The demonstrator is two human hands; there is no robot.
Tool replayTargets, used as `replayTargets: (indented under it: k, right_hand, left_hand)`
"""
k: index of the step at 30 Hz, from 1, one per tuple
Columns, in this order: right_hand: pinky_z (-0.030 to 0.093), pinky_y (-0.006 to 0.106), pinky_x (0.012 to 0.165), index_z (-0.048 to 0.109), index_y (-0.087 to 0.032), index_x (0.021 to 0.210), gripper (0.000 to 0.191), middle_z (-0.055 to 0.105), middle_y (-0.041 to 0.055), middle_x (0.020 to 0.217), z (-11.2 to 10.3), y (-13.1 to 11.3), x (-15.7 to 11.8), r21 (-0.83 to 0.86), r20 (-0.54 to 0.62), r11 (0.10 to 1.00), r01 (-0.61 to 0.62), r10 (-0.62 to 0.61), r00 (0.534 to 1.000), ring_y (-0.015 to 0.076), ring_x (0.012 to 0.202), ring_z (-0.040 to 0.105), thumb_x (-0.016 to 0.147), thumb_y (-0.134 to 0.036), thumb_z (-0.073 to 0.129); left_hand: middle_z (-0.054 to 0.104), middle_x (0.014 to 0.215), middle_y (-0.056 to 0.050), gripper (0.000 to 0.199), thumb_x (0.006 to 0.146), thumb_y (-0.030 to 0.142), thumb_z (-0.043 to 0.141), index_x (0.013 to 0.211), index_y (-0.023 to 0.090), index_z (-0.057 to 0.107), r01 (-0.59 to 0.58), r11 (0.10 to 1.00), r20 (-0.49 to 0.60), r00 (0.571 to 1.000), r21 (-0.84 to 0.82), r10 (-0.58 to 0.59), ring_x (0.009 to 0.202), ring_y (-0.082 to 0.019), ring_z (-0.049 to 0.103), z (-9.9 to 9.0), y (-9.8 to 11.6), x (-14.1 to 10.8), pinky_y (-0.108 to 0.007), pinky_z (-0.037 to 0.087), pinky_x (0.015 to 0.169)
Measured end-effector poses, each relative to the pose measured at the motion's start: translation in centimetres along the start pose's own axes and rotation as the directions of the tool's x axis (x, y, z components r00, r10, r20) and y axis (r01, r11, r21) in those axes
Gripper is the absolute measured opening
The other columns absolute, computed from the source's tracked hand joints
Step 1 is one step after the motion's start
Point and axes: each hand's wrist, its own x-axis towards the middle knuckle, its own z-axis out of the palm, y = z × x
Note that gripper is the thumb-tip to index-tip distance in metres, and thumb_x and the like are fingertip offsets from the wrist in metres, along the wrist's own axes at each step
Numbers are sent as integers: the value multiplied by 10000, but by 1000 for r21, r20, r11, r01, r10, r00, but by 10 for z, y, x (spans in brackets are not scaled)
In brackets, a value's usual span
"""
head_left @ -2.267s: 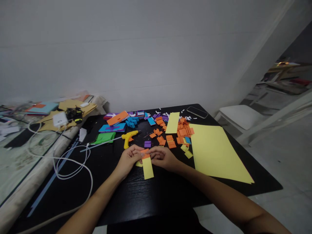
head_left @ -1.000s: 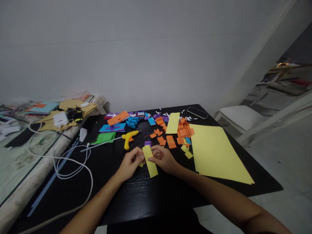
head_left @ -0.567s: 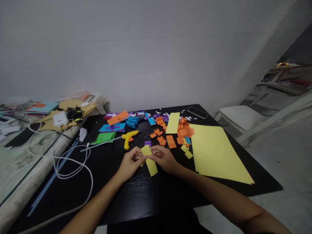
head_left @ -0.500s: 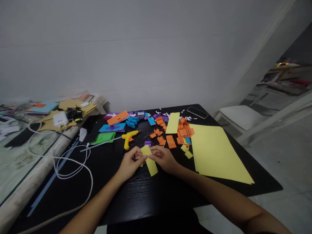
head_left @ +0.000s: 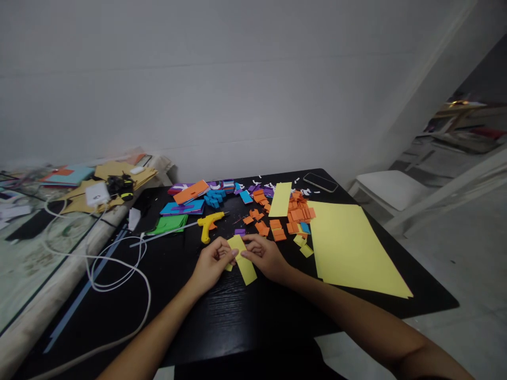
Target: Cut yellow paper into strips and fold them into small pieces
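A yellow paper strip [head_left: 246, 270] is held between my two hands above the black table, with a crease or tear line across it near my thumbs. My left hand [head_left: 213, 262] pinches its left edge, thumb on top. On the other edge, my right hand [head_left: 267, 257] pinches it with thumb and fingers. A small yellow bit shows under my left fingers. Just beyond my hands lie a purple paper piece [head_left: 240, 232] and a yellow glue gun [head_left: 208, 226] with a glue stick in its back.
Orange paper pieces [head_left: 301, 212] are scattered behind my right hand, beside another yellow strip [head_left: 281, 199]. Large yellow sheets [head_left: 356, 248] cover the table's right. Green paper [head_left: 168, 224], blue paper [head_left: 182, 207] and a white cable [head_left: 148, 285] lie left. A phone [head_left: 320, 182] rests far right.
The upper part of the yellow strip has shifted slightly left, and a line across it shows between my thumbs. My hands have barely moved.
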Motion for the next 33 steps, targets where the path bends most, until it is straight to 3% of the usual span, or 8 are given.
replayTargets:
  k: [7,11,14,23,33]
  right_hand:
    - [546,322,738,638,-166,1028,363,723,32,812,-2,3,4,92,1,993,-73,73,997,183,761,704,759,-376,761]
    - [538,317,734,635,-159,1053,443,719,21,788,-4,1,7,163,-2,978,-129,131,991,175,734,700,715,-395,796]
    - [533,323,730,639,-153,1084,502,726,29,800,-5,-1,8,187,2,969,-158,161,987,179,729,699,694,-420,810]
    - [528,311,703,648,-156,1097,516,731,25,793,-6,-2,8,198,25,962,-186,184,983,172,713,698,686,-417,818]
    - [541,333,787,668,-167,1051,489,716,23,835,-7,0,8,219,33,957,-192,189,981,169,765,699,654,-386,851]
  left_hand:
    - [651,733,6,266,828,382,721,927,168,599,-35,999,31,999,6,34,652,-121,632,0,-1,1,-233,512,615]
    - [669,842,-14,449,805,333,750,1185,193,556,-51,999,60,997,-1,51,765,-146,645,0,-2,1,-250,520,670]
    - [668,906,-33,553,782,317,772,1262,202,523,-58,998,101,993,33,54,809,-158,640,0,-2,1,-248,512,667]
    - [639,851,-13,374,808,351,740,1125,189,625,-131,970,164,982,207,97,703,-130,586,-2,2,-1,-237,489,637]
    - [616,830,-9,227,858,349,675,996,181,609,-154,959,145,982,238,122,693,-128,577,-2,3,-3,-231,479,640]
